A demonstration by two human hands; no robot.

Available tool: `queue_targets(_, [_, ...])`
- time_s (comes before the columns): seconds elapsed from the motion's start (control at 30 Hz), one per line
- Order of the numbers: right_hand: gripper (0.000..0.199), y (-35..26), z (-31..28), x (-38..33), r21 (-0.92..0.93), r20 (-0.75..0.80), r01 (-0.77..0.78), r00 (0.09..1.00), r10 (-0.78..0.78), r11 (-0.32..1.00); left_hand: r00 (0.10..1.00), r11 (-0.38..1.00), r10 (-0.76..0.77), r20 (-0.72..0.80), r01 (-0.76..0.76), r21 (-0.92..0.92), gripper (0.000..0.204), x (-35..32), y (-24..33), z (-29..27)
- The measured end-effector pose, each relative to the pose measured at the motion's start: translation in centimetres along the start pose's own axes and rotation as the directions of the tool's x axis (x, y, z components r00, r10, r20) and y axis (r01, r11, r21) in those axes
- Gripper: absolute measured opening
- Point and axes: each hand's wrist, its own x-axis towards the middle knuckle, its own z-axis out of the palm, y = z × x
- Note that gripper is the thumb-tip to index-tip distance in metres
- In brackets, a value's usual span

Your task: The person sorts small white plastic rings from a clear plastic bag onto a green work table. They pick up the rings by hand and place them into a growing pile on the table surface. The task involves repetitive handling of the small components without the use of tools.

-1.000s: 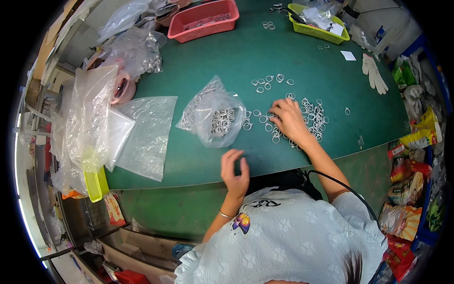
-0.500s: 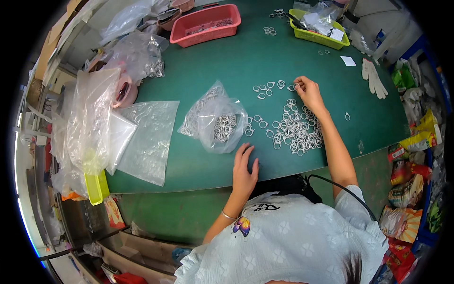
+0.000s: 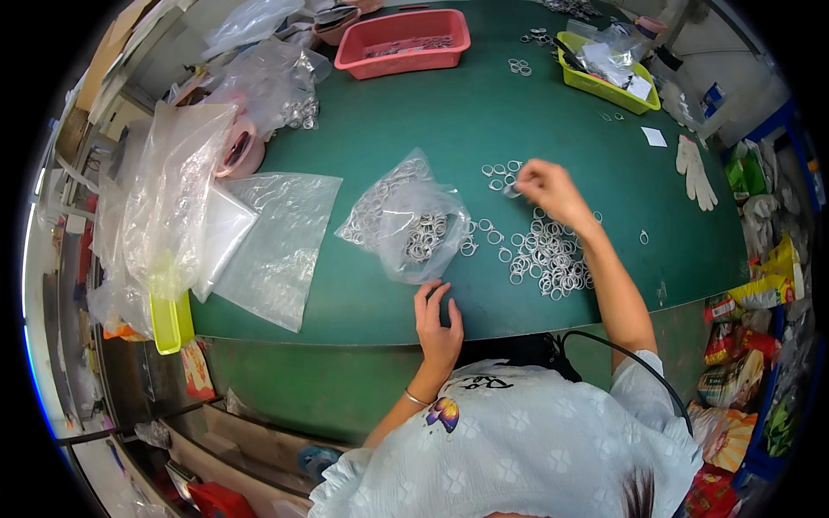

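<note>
Small silvery rings [image 3: 553, 257] lie in a loose heap, right of a clear bag [image 3: 397, 235] holding more.

right hand [image 3: 551, 193] at small ring cluster [image 3: 496, 178] | left hand [image 3: 439, 325] near ring-filled bag [image 3: 397, 229] | ring pile [image 3: 553, 256] on green table [image 3: 389, 112]

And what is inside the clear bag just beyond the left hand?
Many grey rings show inside the clear bag; whatever lies beneath them is covered and cannot be seen.

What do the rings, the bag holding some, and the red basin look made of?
Rings: probably metal, silvery-grey, though too small to rule out plastic. Bag: thin clear plastic film, glossy, contents showing through. Basin: likely moulded plastic, smooth and evenly coloured.
</note>
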Motion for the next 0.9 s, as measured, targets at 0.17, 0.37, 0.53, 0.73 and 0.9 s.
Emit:
queue_targets(0.17, [0.013, -6.2, 9.1, -1.6, -0.186, -0.005, 0.641, 0.757, -0.653, 0.744, 0.997, 1.000, 0.023, 0.074, -0.023, 0.010, 0.040, 0.0, -0.5, 0.1])
queue_targets(0.37, [0.024, -6.1, 9.5, -2.6, -0.048, 0.150, 0.528, 0.843, -0.517, 0.848, 0.953, 0.985, -0.110, -0.284, 0.066, -0.159, 0.078, -0.8, -1.1, -0.1])
queue_targets(0.53, [0.034, -4.2, 11.1, -2.3, -0.062, 0.291, 0.605, 0.772, -0.566, 0.794, 0.968, 0.996, 0.061, -0.241, -0.043, 0.079, 0.085, 7.6, 2.6, -2.4])
queue_targets(0.73, [0.047, -5.1, 11.8, -1.6, -0.337, 0.298, 0.497, 0.862, -0.411, 0.800, 0.990, 0.959, -0.138, 0.041, 0.123, 0.255, 0.051, 16.2, 0.5, -4.8])
queue_targets(0.9, [0.072, -5.9, 12.5, -1.4, -0.421, 0.211, 0.520, 0.853, -0.478, 0.743, 0.958, 0.998, -0.036, -0.283, 0.021, -0.053, 0.042, 16.9, -0.3, -5.7])
